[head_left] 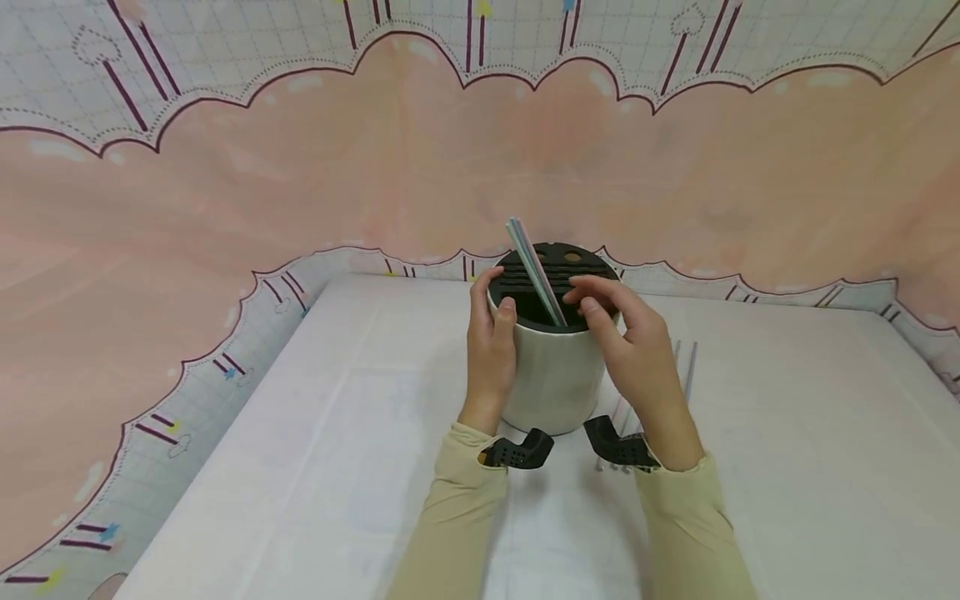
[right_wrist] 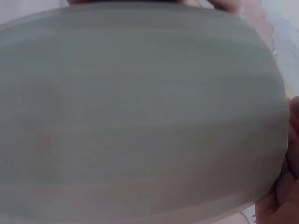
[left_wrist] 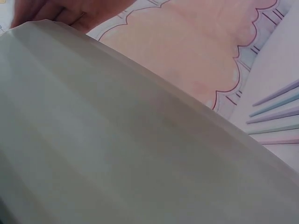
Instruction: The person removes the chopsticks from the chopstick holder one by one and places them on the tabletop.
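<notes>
A white round utensil holder (head_left: pixel 555 375) with a black slotted top (head_left: pixel 558 271) stands upright on the table. Several thin pastel sticks, which look like chopsticks (head_left: pixel 534 267), lean to the left out of its large front opening. My left hand (head_left: pixel 491 342) grips the holder's left side, thumb up at the rim. On the right, my right hand (head_left: pixel 626 333) is at the rim with loosely bent fingers over the opening, apart from the chopsticks. The holder's pale wall fills most of both wrist views, and the chopsticks' lower ends are hidden inside it.
More pastel chopsticks (left_wrist: pixel 275 112) with tapered tips lie side by side on the white table (head_left: pixel 300 433), right of the holder and partly behind my right forearm. A peach patterned cloth (head_left: pixel 420 167) hangs behind the table's far edge.
</notes>
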A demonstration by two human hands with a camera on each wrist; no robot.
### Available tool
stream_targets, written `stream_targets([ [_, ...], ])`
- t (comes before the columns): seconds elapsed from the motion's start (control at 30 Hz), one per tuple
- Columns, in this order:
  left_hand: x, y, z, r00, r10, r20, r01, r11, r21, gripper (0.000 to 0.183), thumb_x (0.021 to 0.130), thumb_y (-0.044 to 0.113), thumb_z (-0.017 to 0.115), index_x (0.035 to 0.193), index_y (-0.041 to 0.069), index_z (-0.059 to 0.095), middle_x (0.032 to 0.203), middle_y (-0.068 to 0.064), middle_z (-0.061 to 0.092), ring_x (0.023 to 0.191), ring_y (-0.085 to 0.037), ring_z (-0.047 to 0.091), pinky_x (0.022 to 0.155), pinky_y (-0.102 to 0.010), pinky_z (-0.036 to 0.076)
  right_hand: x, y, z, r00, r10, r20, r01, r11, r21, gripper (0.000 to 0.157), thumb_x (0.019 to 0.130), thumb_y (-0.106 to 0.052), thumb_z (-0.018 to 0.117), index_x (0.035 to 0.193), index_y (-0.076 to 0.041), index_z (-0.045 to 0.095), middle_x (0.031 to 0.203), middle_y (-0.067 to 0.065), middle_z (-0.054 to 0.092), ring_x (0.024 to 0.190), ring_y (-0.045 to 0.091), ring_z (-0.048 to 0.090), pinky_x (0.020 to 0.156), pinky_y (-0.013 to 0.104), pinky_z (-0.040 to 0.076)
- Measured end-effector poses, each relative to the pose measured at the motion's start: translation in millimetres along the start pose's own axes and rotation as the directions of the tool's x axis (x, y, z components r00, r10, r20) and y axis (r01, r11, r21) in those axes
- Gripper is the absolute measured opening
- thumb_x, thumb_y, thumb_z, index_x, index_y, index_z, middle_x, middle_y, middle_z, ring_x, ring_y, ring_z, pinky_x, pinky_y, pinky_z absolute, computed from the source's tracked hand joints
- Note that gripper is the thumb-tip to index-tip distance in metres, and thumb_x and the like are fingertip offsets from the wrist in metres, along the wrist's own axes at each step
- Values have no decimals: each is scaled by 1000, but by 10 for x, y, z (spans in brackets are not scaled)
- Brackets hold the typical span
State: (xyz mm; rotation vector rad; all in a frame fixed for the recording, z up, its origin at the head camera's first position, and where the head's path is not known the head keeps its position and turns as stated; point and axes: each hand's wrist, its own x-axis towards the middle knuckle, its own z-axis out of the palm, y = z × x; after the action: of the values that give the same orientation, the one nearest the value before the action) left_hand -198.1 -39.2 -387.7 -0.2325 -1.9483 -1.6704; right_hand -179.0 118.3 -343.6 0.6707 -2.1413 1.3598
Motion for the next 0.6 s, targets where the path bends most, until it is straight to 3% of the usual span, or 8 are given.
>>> stream_targets([
  [0.2, 10, -14, 1, 1000, 17, 0, -17, 1000, -15, 46, 89, 50, 33, 131, 30, 33, 131, 7, 40, 116, -9, 40, 95, -42, 33, 24, -17, 117, 991, -119, 63, 129, 973, -191, 33, 90, -21, 50, 122, -15, 54, 113, -2, 57, 96, 18, 47, 83, 39, 31],
  [0.37, 9, -8, 4, 999, 33, 2, -33, 999, -16, 48, 89, 53, 33, 131, 30, 33, 136, 8, 35, 123, -8, 33, 97, -46, 27, 13, -45, 165, 986, -152, 69, 167, 932, -323, 35, 91, -26, 48, 124, -17, 54, 120, -1, 55, 96, 19, 45, 81, 41, 28],
  [0.47, 5, -8, 11, 1000, 29, -2, -29, 999, -14, 46, 89, 51, 34, 131, 30, 34, 135, 9, 36, 122, -7, 33, 97, -44, 28, 3, -53, 167, 986, -147, 75, 163, 924, -345, 34, 92, -27, 47, 124, -19, 54, 121, -2, 55, 96, 19, 45, 82, 41, 28],
  [0.6, -8, -13, 12, 1000, 19, -14, -19, 1000, -9, 45, 89, 50, 34, 130, 31, 34, 132, 10, 39, 116, -7, 39, 94, -39, 32, -9, -28, 176, 985, -164, 56, 173, 942, -288, 30, 90, -23, 50, 119, -19, 59, 111, -3, 60, 90, 17, 46, 82, 41, 27],
])
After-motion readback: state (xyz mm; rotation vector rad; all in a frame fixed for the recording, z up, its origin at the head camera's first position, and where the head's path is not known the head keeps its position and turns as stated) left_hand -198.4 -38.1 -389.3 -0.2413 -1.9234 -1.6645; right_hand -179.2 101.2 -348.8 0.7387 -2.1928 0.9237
